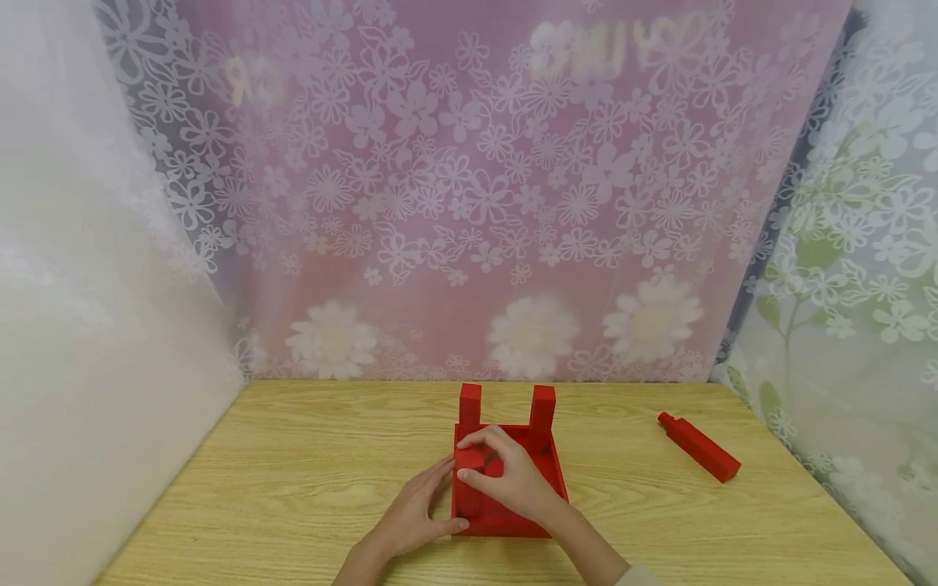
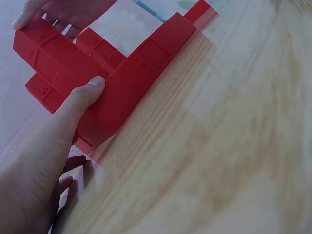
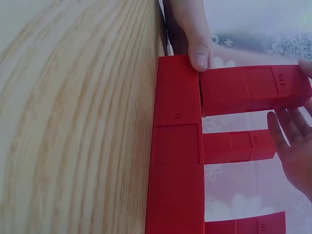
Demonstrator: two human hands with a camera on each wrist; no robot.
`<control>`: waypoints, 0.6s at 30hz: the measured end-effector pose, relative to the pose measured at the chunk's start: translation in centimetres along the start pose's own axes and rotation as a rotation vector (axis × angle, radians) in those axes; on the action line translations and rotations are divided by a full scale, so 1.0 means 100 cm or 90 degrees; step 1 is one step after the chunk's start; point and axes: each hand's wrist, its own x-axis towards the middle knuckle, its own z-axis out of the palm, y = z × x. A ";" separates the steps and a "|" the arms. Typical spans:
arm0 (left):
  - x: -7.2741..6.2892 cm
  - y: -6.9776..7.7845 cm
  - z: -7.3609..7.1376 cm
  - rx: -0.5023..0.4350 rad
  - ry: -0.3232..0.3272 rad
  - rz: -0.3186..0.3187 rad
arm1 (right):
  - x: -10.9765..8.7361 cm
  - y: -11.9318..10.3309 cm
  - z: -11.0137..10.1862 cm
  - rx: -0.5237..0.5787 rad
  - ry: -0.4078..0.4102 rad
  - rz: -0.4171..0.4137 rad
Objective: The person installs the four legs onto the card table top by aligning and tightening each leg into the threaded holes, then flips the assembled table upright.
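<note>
Red plastic, smooth and square-edged, makes up a tray-like base (image 3: 175, 195) on the wood-grained counter (image 1: 315, 456), its near wall marked with one digit, 6 or 9. Three squared posts rise from it: the near-left post (image 3: 243, 90) reads 115, the far-left post (image 3: 241, 147) 125, and the far-right post (image 3: 246, 226) seemingly 117. One loose post (image 1: 699, 449), with a narrower stepped end, lies well apart at right. The right hand (image 1: 513, 480) pinches the near-left post's top; the left hand (image 1: 414, 513), spread wide, presses the base's near-left corner. Three big daisies pattern the backdrop (image 1: 440, 203), whose lettering is blurred.
</note>
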 end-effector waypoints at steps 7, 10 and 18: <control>-0.001 -0.001 0.001 0.002 -0.006 -0.008 | 0.001 0.005 0.002 -0.047 0.004 -0.009; -0.001 -0.001 0.000 0.004 -0.005 -0.006 | 0.000 0.005 0.000 -0.009 -0.027 -0.038; -0.001 0.000 0.000 -0.001 -0.004 0.006 | -0.001 0.001 -0.007 0.159 -0.121 -0.035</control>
